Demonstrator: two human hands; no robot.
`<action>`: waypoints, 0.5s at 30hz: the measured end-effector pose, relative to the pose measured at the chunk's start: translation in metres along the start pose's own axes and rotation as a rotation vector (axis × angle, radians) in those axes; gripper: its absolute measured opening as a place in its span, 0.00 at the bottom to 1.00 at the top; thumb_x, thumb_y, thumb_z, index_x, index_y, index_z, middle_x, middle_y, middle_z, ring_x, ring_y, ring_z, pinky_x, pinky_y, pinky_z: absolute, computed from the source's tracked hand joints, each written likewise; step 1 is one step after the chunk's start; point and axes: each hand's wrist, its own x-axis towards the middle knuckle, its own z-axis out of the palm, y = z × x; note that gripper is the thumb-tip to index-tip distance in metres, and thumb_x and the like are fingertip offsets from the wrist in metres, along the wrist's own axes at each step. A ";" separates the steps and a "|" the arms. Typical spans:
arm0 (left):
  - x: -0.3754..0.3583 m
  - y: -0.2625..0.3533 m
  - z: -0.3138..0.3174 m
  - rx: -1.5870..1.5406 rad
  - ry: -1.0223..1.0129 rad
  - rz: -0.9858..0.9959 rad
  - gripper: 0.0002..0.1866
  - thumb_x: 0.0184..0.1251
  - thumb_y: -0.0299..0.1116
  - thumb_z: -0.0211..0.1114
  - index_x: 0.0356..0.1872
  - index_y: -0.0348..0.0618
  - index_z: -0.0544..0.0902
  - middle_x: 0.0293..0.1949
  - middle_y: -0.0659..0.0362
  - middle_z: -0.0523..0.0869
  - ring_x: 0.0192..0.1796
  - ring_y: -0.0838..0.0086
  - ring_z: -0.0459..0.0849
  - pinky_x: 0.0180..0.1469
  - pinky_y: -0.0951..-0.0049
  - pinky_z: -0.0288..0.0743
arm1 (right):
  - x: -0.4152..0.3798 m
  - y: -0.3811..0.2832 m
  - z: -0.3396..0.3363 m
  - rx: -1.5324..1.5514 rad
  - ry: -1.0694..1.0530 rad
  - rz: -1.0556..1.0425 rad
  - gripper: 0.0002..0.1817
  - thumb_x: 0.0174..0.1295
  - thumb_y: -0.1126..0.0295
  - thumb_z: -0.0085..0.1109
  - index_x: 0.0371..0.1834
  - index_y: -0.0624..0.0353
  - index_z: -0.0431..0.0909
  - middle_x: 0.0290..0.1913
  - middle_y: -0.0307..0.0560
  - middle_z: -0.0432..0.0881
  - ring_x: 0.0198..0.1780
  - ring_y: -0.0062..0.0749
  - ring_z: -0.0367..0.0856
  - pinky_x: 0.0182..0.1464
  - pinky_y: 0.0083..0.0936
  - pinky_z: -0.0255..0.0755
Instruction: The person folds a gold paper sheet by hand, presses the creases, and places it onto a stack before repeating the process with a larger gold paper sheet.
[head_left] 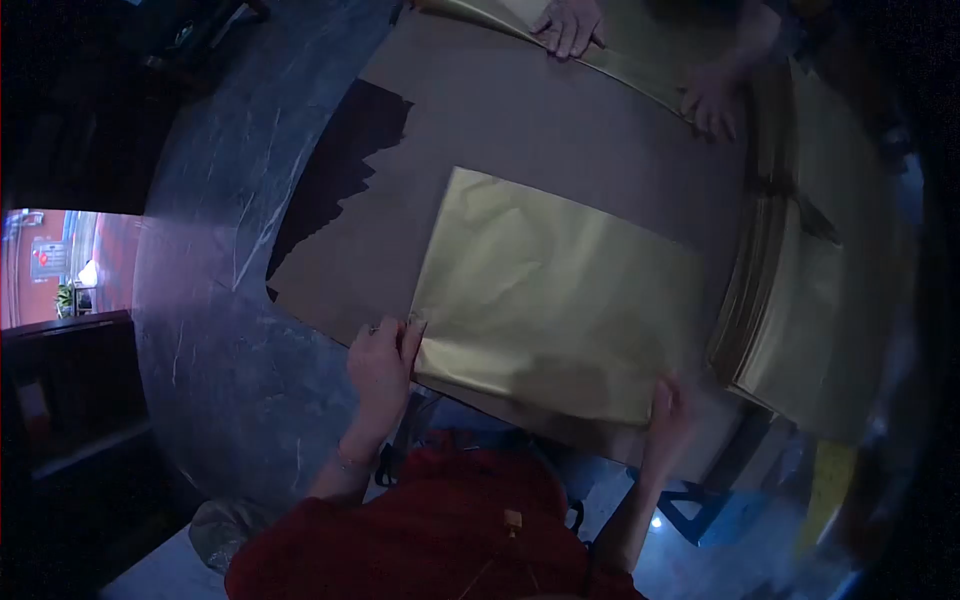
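Observation:
A sheet of shiny gold paper [560, 285] lies on a brown board in front of me, with creases in its upper left part. Its near left corner is pinched by my left hand [380, 355], thumb and fingers closed on the edge. At the near right corner is my right hand [672, 410], slightly blurred, its fingers closed around the paper's edge. The near edge of the sheet looks curved up or folded between my hands.
The brown board [340, 275] has a torn dark patch [335, 170] at left. Across from me, another person's hands [570, 25] press on more gold paper [650, 50]. A stack of gold sheets [790, 310] lies at right. A dark marbled table [225, 250] extends left.

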 end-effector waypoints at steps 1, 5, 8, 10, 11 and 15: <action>0.000 -0.001 0.001 -0.046 0.029 0.054 0.15 0.60 0.42 0.68 0.25 0.44 0.77 0.20 0.55 0.76 0.24 0.59 0.75 0.27 0.58 0.68 | -0.001 0.002 0.001 0.002 -0.008 -0.009 0.10 0.64 0.69 0.60 0.44 0.62 0.82 0.39 0.47 0.85 0.42 0.31 0.84 0.47 0.25 0.75; -0.001 -0.003 0.004 -0.051 0.046 0.007 0.15 0.59 0.42 0.69 0.24 0.44 0.77 0.20 0.55 0.76 0.25 0.59 0.76 0.27 0.59 0.68 | -0.001 -0.006 0.000 0.002 0.002 0.071 0.11 0.64 0.69 0.59 0.45 0.62 0.82 0.42 0.48 0.84 0.44 0.32 0.83 0.48 0.26 0.75; 0.001 0.000 -0.002 -0.059 0.027 0.064 0.13 0.60 0.36 0.70 0.25 0.39 0.77 0.19 0.54 0.76 0.24 0.61 0.75 0.26 0.62 0.68 | -0.001 -0.004 0.001 -0.001 -0.001 0.056 0.11 0.64 0.68 0.59 0.46 0.62 0.82 0.43 0.49 0.84 0.46 0.33 0.83 0.50 0.27 0.74; 0.002 0.000 -0.004 -0.071 0.014 0.049 0.11 0.59 0.36 0.70 0.29 0.40 0.78 0.21 0.54 0.77 0.26 0.61 0.75 0.28 0.61 0.68 | -0.001 -0.002 0.000 -0.006 -0.008 0.060 0.12 0.65 0.68 0.58 0.46 0.62 0.82 0.43 0.49 0.84 0.46 0.33 0.82 0.50 0.27 0.74; 0.002 0.001 -0.004 -0.087 -0.003 0.039 0.11 0.57 0.36 0.70 0.33 0.40 0.79 0.23 0.55 0.78 0.28 0.61 0.76 0.29 0.61 0.69 | -0.001 -0.003 0.000 -0.012 -0.004 0.054 0.12 0.65 0.67 0.58 0.46 0.62 0.82 0.43 0.49 0.84 0.46 0.33 0.82 0.51 0.27 0.74; 0.034 -0.007 -0.017 0.019 -0.171 0.314 0.33 0.50 0.38 0.73 0.60 0.49 0.71 0.57 0.54 0.73 0.58 0.59 0.73 0.54 0.59 0.70 | 0.000 -0.007 -0.001 -0.031 -0.003 0.054 0.12 0.65 0.67 0.59 0.46 0.61 0.82 0.43 0.48 0.85 0.47 0.35 0.82 0.52 0.28 0.74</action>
